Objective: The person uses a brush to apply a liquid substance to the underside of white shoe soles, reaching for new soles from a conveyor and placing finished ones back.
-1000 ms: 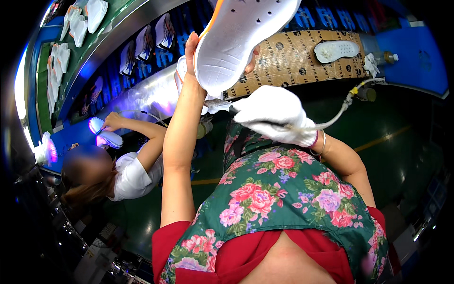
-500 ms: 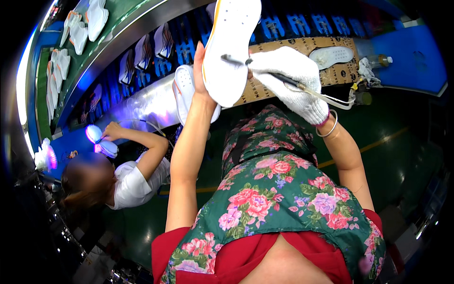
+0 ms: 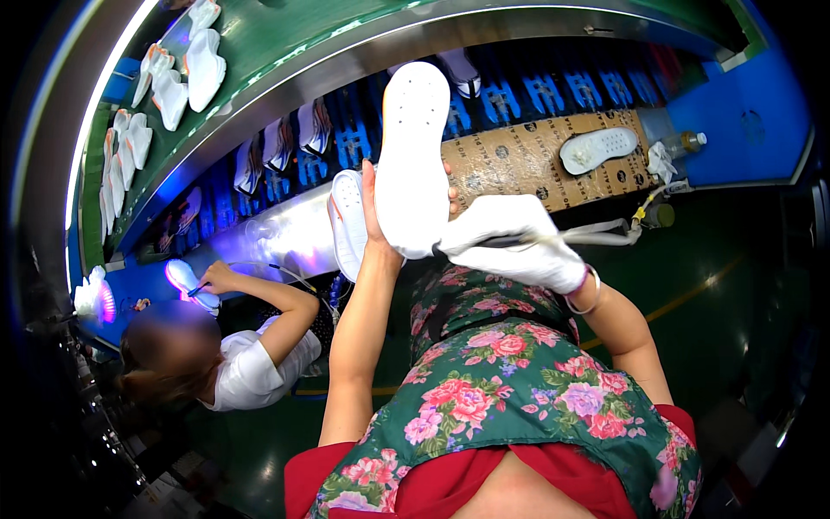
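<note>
My bare left hand [image 3: 378, 216] grips a white shoe sole [image 3: 415, 164] from beneath, its fingertips showing at the sole's right edge. Small holes dot the sole's far end. My right hand [image 3: 510, 246], in a white knit glove, is closed around a thin dark brush [image 3: 519, 239] fed by a pale hose [image 3: 596, 236]. The brush's dark tip is by the near right edge of the sole; motion blurs it, so I cannot tell whether it touches. Just left of my left hand lies another white sole [image 3: 348, 227] with orange trim.
Cardboard [image 3: 510, 169] covers the bench beyond my hands, bearing a white sole-shaped piece [image 3: 598, 150] and a bottle [image 3: 687, 141]. Blue racks [image 3: 545, 93] hold shoe uppers [image 3: 278, 143]. White soles line a green shelf [image 3: 205, 69]. A co-worker [image 3: 268, 346] handles a sole at left.
My right hand and the brush have moved from the sole's middle down to its near edge. The held sole now sits lower in view, and the whole view has shifted.
</note>
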`<act>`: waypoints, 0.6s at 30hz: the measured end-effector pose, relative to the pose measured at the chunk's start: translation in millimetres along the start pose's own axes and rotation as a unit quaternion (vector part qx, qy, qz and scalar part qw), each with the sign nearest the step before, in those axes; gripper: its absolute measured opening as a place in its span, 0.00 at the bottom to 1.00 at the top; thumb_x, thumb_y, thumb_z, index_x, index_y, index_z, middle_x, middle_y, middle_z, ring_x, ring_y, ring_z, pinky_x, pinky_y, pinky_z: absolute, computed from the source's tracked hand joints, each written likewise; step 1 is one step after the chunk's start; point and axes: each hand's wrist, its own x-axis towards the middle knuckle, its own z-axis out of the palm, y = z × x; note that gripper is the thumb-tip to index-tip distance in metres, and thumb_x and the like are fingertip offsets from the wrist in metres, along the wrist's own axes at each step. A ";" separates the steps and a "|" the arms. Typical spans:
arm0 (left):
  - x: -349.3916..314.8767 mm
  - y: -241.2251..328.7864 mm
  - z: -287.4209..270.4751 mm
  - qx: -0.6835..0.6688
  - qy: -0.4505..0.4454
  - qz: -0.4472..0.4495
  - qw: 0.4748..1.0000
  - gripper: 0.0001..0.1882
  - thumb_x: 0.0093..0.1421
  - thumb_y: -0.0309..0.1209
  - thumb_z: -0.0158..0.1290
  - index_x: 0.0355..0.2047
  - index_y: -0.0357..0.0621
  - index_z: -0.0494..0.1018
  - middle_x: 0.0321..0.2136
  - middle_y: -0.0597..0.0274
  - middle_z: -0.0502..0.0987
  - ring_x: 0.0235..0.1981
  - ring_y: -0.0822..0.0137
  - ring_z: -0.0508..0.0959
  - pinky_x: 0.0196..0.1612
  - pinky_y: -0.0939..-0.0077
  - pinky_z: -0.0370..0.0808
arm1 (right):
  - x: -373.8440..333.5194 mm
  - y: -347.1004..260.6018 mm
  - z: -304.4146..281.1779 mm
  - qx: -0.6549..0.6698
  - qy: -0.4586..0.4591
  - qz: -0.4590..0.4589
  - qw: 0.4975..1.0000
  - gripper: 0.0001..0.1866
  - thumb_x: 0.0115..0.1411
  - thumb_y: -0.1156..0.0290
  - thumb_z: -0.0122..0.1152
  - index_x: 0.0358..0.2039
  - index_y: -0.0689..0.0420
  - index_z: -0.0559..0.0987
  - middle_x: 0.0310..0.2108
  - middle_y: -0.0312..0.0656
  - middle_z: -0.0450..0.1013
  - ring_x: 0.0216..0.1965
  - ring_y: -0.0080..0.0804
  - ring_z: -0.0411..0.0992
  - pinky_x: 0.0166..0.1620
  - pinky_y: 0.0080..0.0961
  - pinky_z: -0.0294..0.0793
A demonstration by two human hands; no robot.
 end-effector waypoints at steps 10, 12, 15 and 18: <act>-46.4 15.1 36.5 -0.186 -0.081 0.030 0.979 0.46 0.62 0.67 0.45 0.63 0.39 0.57 0.49 0.42 0.64 0.33 0.53 0.67 0.35 0.59 0.76 | -35.9 39.9 -24.0 0.512 0.265 0.159 0.801 0.13 0.56 0.80 0.58 0.42 0.60 0.80 0.44 0.49 0.78 0.45 0.38 0.76 0.47 0.31 0.77; -52.2 12.6 41.4 -0.234 -0.122 0.025 0.964 0.44 0.62 0.66 0.47 0.62 0.39 0.56 0.49 0.44 0.62 0.33 0.53 0.67 0.34 0.58 0.75 | -45.2 54.6 -21.0 0.545 0.296 0.165 0.767 0.12 0.59 0.79 0.59 0.44 0.60 0.80 0.44 0.48 0.78 0.44 0.36 0.76 0.45 0.29 0.77; -60.3 8.5 55.3 -0.285 -0.155 0.012 0.946 0.42 0.63 0.64 0.48 0.62 0.42 0.57 0.49 0.46 0.61 0.32 0.52 0.67 0.33 0.56 0.76 | -51.7 69.3 -18.5 0.572 0.318 0.160 0.739 0.11 0.61 0.79 0.60 0.45 0.60 0.81 0.45 0.49 0.77 0.41 0.33 0.76 0.40 0.24 0.76; -62.4 5.9 61.4 -0.281 -0.200 -0.010 0.939 0.39 0.64 0.63 0.48 0.61 0.46 0.58 0.48 0.47 0.60 0.32 0.50 0.69 0.33 0.55 0.76 | -54.8 76.5 -18.7 0.564 0.335 0.163 0.737 0.11 0.62 0.79 0.60 0.45 0.60 0.81 0.46 0.48 0.77 0.41 0.31 0.75 0.38 0.22 0.75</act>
